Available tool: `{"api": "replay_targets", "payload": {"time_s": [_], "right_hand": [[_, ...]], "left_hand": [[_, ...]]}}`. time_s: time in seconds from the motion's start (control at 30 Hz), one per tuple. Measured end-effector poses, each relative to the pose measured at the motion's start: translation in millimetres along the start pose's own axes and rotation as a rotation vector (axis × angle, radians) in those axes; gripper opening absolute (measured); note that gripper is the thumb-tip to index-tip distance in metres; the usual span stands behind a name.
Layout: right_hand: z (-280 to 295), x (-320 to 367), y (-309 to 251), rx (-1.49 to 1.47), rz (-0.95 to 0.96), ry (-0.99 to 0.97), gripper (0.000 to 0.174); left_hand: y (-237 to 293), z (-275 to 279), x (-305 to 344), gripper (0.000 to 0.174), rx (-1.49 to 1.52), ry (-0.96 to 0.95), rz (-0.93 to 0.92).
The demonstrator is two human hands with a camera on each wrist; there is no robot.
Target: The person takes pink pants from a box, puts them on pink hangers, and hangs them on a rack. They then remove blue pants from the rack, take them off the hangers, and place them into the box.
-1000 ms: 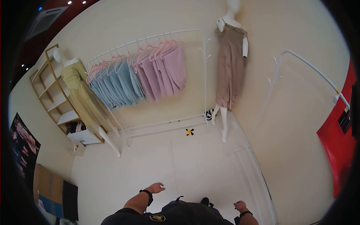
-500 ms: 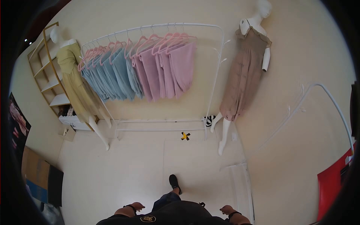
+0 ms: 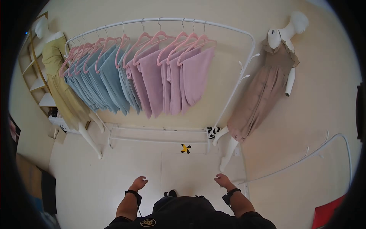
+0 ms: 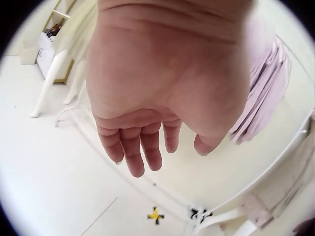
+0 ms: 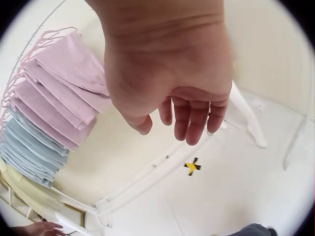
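My left hand point(image 3: 138, 183) hangs relaxed in front of the body, holding nothing; its loose fingers show in the left wrist view. My right hand point(image 3: 224, 181) is held out at about the same height, also with nothing in it. Ahead of both hands stands a white clothes rack point(image 3: 152, 20). Blue trousers point(image 3: 110, 82) hang on its left part and pink trousers point(image 3: 196, 78) on its right part, folded over pink hangers point(image 3: 146, 38). Both hands are well short of the garments.
At left stands a mannequin in a yellow dress point(image 3: 61, 76), before a gold-framed shelf point(image 3: 38, 83). A mannequin in a brown dress point(image 3: 265, 84) stands at right. Another white rail point(image 3: 289, 167) curves along the right wall. A yellow and black cross mark point(image 3: 185, 149) is on the floor.
The rack and garments appear larger and nearer as the person steps forward. Both hands have swung forward since half a second ago. The view has turned slightly to the right.
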State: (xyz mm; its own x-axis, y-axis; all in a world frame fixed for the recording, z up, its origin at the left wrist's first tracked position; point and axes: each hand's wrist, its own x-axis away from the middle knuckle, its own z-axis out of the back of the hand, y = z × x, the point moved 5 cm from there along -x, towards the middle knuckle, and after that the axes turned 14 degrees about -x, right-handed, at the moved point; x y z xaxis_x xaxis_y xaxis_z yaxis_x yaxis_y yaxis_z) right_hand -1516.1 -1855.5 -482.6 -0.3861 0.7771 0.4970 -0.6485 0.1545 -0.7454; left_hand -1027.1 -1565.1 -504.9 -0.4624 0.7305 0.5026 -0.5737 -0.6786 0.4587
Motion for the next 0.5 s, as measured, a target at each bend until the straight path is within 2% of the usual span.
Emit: {"api": "replay_targets", "payload": {"time_s": [0.13, 0.2, 0.27, 0.33, 0.4, 0.5], "right_hand": [[13, -50, -103, -0.003, 0.249, 0.001, 0.043], [27, -78, -148, -0.049, 0.349, 0.016, 0.041], [45, -115, -190, -0.133, 0.416, 0.042, 0.041], [68, -144, -244, -0.257, 0.48, 0.067, 0.044], [92, -183, -291, -0.352, 0.612, 0.099, 0.048], [133, -233, -368, -0.473, 0.78, 0.132, 0.055]], "left_hand": [[105, 101, -32, 0.041, 0.096, 0.193, -0.182], [142, 134, -47, 0.041, 0.22, 0.225, -0.283], [188, 169, -49, 0.041, 0.243, 0.283, -0.308], [228, 200, -54, 0.043, 0.266, 0.348, -0.334], [267, 228, -59, 0.043, 0.329, 0.492, -0.474], [321, 258, -69, 0.044, 0.384, 0.564, -0.517]]}}
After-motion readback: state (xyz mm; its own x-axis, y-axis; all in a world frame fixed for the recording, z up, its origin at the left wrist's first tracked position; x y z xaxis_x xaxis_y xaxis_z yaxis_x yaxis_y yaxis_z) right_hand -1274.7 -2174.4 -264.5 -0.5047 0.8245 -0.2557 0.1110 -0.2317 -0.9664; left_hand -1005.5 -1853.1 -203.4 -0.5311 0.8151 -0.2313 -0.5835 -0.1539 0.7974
